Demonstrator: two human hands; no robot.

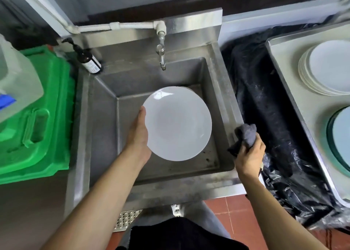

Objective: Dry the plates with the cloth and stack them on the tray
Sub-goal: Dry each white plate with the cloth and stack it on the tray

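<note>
The left hand (139, 134) grips a white plate (177, 123) by its nine-o'clock rim, thumb on the upper edge and fingers hidden beneath, holding it roughly level over the basin of the steel sink (106, 90). The right hand (250, 155) is clenched around a bunched grey cloth (244, 136) out at the plate's three o'clock, just past the sink's right wall — cloth and plate are apart, nothing wiping yet.

From where I stand the plate's face has a wet sheen, with a bright glint near its twelve o'clock. Under it another pale rim peeks out at one o'clock, perhaps a second plate lying in the basin; I cannot be sure.

To dry it well, I would say the cloth wants shaking out flatter first, since a tight wad only smears. Then sweep from centre to rim, turn the plate in the left hand's grip and catch the underside, keeping it over the basin so drips fall there.

The tray (284, 64) sits well off at three o'clock, beyond a black plastic-lined bin (265, 98), already carrying a stack of white plates (325, 67) — that is where this one should land, set down square on the pile.

A tap (162, 58) hangs at twelve o'clock.
</note>
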